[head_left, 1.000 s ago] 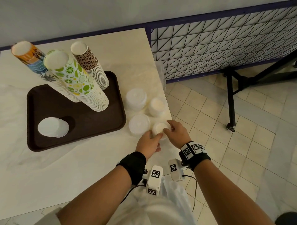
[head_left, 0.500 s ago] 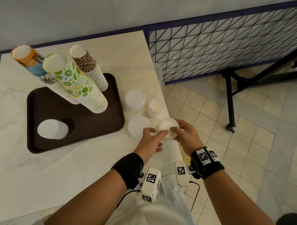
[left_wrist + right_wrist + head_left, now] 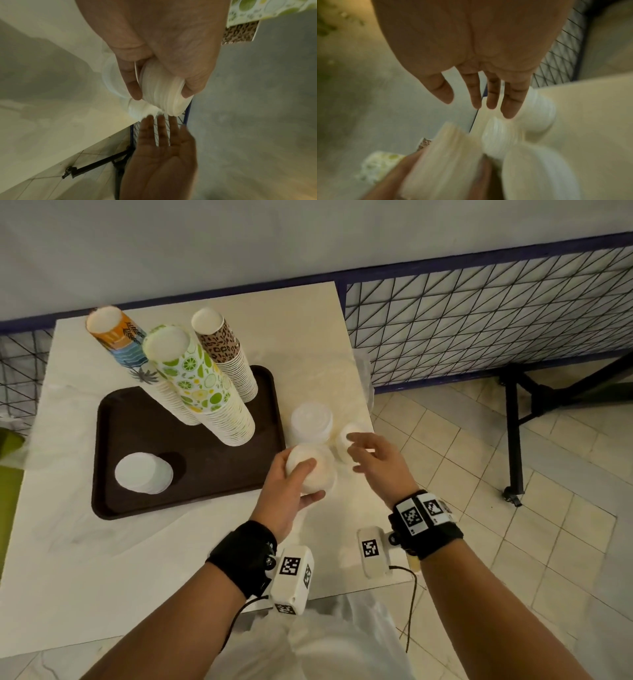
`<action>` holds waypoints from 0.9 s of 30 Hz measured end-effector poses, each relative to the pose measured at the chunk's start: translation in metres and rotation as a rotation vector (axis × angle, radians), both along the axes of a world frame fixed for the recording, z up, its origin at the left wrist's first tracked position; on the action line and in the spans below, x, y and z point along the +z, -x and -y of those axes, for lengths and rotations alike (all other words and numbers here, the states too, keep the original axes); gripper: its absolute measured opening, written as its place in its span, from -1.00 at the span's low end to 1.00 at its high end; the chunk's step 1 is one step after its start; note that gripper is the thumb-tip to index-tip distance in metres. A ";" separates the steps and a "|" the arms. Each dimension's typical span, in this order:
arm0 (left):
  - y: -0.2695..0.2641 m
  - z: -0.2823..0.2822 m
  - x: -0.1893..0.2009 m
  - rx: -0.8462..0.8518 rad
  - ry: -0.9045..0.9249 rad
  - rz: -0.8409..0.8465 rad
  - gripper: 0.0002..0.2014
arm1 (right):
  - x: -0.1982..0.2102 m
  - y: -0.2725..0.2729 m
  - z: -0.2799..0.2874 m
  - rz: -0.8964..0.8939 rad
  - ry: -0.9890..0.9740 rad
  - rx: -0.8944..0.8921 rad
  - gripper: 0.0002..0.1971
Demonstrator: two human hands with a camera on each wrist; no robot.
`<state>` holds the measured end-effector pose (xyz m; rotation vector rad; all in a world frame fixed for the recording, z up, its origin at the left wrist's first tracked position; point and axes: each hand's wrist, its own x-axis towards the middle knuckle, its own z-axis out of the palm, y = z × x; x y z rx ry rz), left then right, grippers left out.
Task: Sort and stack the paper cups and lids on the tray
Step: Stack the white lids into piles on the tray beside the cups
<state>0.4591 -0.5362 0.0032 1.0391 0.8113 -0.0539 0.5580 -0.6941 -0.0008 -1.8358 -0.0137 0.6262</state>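
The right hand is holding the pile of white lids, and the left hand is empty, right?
Not quite: the hands are swapped. The left hand holds the pile of white lids, and the right hand is empty, fingers spread. The head view shows it.

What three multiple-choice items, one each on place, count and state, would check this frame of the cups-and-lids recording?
1. Where does the flat white lid stack lie?
A. on the brown tray
B. on the floor
C. on top of the cups

2. How many cup towers stand on the tray?
A. one
B. three
C. five

3. What is the left hand doing?
A. resting flat on the table
B. hanging idle
C. gripping a stack of white lids

Answers:
1 A, the stack sits inside the tray's near left corner.
2 B, the beach-print tower, lime-print tower and leopard-print tower stand together.
3 C, the thumb and fingers curl round the stack, while the right hand is spread and holds nothing.
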 end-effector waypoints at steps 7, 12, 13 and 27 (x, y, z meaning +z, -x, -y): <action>0.013 -0.030 -0.001 0.055 -0.018 -0.025 -0.68 | -0.024 -0.056 -0.011 0.441 0.753 0.507 -0.04; 0.020 -0.041 -0.002 0.055 -0.016 -0.034 -0.68 | -0.042 -0.062 -0.021 0.460 0.930 0.727 0.00; 0.023 -0.042 -0.003 0.058 -0.017 -0.035 -0.68 | -0.045 -0.061 -0.023 0.452 0.937 0.725 -0.03; 0.039 -0.060 -0.009 0.080 -0.018 -0.074 -0.66 | -0.064 -0.045 -0.031 0.453 0.880 0.604 -0.28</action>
